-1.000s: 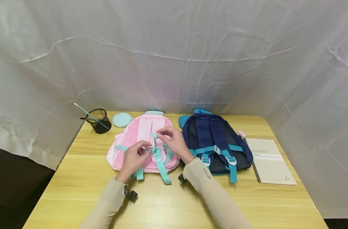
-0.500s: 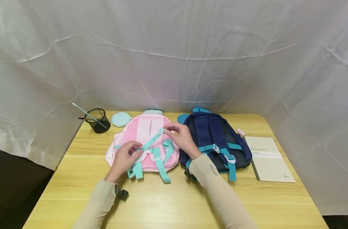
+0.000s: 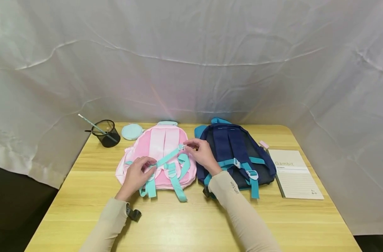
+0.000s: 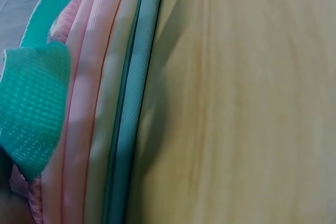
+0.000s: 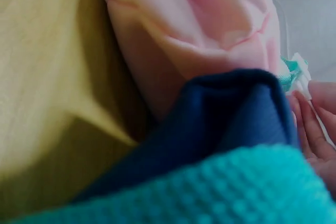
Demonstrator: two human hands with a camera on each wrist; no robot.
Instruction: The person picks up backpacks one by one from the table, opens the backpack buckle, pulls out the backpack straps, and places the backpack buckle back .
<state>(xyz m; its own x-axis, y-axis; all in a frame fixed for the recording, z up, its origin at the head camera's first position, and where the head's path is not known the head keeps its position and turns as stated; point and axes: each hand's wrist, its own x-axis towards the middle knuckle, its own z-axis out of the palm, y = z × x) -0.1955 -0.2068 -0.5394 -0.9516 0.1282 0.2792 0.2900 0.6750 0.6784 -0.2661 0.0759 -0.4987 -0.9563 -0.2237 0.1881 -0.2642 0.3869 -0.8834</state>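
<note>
A pink backpack (image 3: 160,136) lies with its shoulder straps up. Across it, a mint strap (image 3: 167,156) is drawn out on a slant between the two hands. My left hand (image 3: 136,176) pinches the strap's lower left end between thumb and fingers. With its fingertips, my right hand (image 3: 202,154) pinches the white buckle (image 5: 300,80) at the strap's upper right end. In the left wrist view, a loose green strap (image 4: 34,103) stands out beside the bag's layered side, and little of the hand shows.
A navy backpack (image 3: 223,143) lies close on the right, under the right wrist. Beyond it are a notebook (image 3: 298,175) and a pink eraser (image 3: 264,144). A mesh pen cup (image 3: 111,138) and a round light-blue pouch (image 3: 132,131) stand at the back left of the wooden table (image 3: 166,224).
The right hand has moved right with the buckle, and the left hand has shifted left and down. The strap between them has gone from bunched to stretched out.
</note>
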